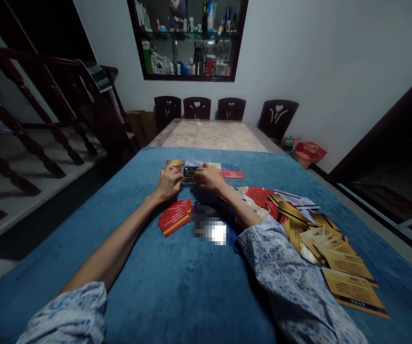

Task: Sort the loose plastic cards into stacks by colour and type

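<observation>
A black card [190, 173] with light print lies between my two hands, at the row of cards on the far part of the blue cloth. My left hand [170, 183] has its fingers bent, with the thumb at the card's left edge. Across its right part curl the fingers of my right hand [208, 178], hiding that end. Around them are a gold card [175, 163], a pale card [194, 163], blue cards [230, 167] and a red card [233, 175]. Nearer me, several red cards [174, 218] lie fanned out beside a pixelated patch that hides what is there.
Under my right forearm and to its right spreads a loose pile of red and white cards [261, 196], with several gold cards [349, 260] fanned toward me. The blue cloth [163, 286] covers the near table. Dark chairs [196, 108] stand at the far end.
</observation>
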